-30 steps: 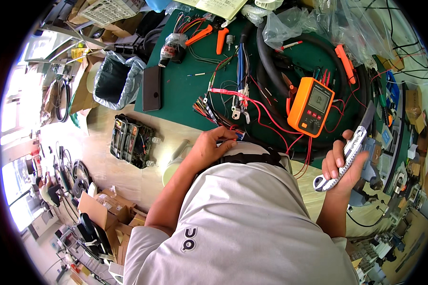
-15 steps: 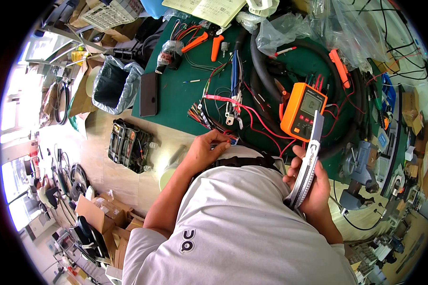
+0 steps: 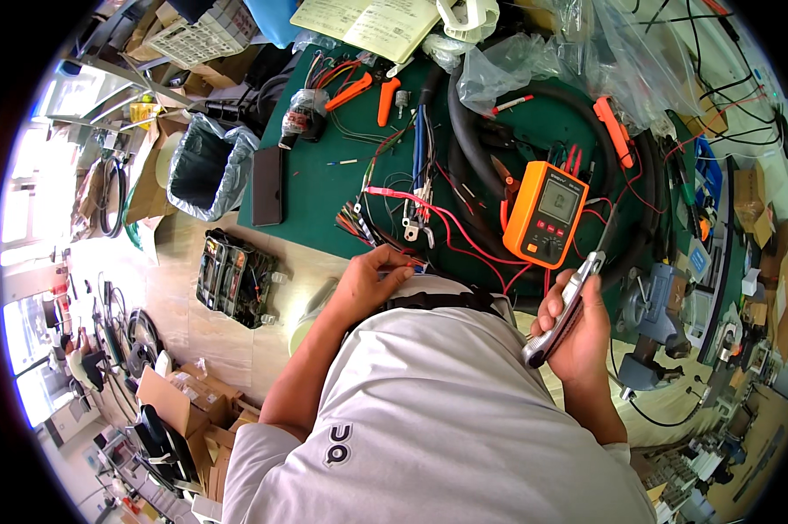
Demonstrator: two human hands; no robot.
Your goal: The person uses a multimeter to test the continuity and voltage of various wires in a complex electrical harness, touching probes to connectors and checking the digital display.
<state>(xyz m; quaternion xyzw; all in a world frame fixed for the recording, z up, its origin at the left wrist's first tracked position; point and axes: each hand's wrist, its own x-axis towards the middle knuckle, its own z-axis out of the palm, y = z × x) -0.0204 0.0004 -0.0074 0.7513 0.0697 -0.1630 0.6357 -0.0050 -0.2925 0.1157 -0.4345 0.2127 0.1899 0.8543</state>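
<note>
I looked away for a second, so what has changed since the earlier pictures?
The right hand moved leftward with the utility knife, bringing it closer to the orange meter. Nothing was visibly taken up or let go. The left hand stayed near the multicoloured wires; the meter kept its place.
</note>
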